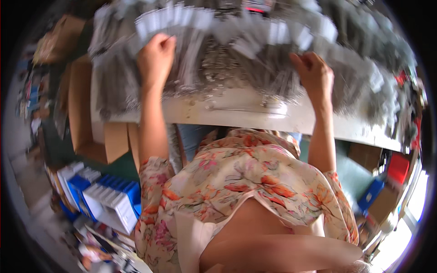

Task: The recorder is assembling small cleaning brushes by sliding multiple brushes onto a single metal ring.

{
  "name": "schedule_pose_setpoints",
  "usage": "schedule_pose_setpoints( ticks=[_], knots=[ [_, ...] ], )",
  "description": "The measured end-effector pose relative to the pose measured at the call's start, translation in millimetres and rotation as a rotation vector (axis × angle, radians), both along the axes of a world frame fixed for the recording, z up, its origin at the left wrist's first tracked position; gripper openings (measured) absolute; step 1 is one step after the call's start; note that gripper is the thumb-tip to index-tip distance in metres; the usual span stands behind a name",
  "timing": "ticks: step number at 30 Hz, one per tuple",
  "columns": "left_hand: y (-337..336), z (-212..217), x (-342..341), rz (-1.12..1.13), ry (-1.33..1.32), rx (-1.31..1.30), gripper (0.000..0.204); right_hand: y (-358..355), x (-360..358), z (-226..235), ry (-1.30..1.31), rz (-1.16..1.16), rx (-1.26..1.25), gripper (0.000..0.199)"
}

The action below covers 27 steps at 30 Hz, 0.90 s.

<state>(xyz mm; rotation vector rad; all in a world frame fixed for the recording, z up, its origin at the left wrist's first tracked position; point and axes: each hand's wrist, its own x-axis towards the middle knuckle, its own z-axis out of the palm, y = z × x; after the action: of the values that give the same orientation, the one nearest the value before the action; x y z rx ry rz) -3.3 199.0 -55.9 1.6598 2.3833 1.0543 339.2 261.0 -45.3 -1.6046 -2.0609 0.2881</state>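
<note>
Packets (189, 59) by left hand (157, 59) and right hand (315, 73), any writing blurred.

A pale table (218, 113) spans the far side above a green floor (343, 160), while blue-and-white boxes (111, 202) stand near left and bright white light (395, 248) glares near right.

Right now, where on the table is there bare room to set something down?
A narrow, mostly bare strip of the white table runs along its near edge, bordered beyond by blurred translucent packets and small shiny pieces; blur hides details mid-strip. Farther back is crowded: packets overlap, with the left hand and right hand among them.
</note>
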Motion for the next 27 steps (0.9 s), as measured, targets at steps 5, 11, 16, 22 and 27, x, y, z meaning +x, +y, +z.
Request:
schedule_pose_setpoints(
  ticks=[5, 11, 16, 22, 27],
  knots=[
    [4.0, 25.6, 0.7, -0.108, -0.284, 0.582, 0.016, 7.6, -1.4, 5.2, -0.010, -0.030, -0.176, 0.030],
    [-40.7, 46.6, -72.9, 0.374, -0.439, 0.390, 0.026, 9.5, 11.1, 1.0, 0.167, -0.098, -0.209, 0.026],
    [-74.9, -10.3, -137.8, 0.088, 0.053, -0.392, 0.036, 12.0, 11.3, -0.7, 0.794, -0.059, -0.177, 0.021],
    [-98.3, -30.9, -176.8, 0.005, -0.078, -0.259, 0.026, 23.5, 74.5, 43.2, 1.264, -0.168, 0.147, 0.021],
    [-98.9, -36.2, -175.7, 0.080, -0.186, -0.211, 0.025, 9.5, 177.0, 29.4, 0.632, -0.460, 0.319, 0.020]
  ],
)
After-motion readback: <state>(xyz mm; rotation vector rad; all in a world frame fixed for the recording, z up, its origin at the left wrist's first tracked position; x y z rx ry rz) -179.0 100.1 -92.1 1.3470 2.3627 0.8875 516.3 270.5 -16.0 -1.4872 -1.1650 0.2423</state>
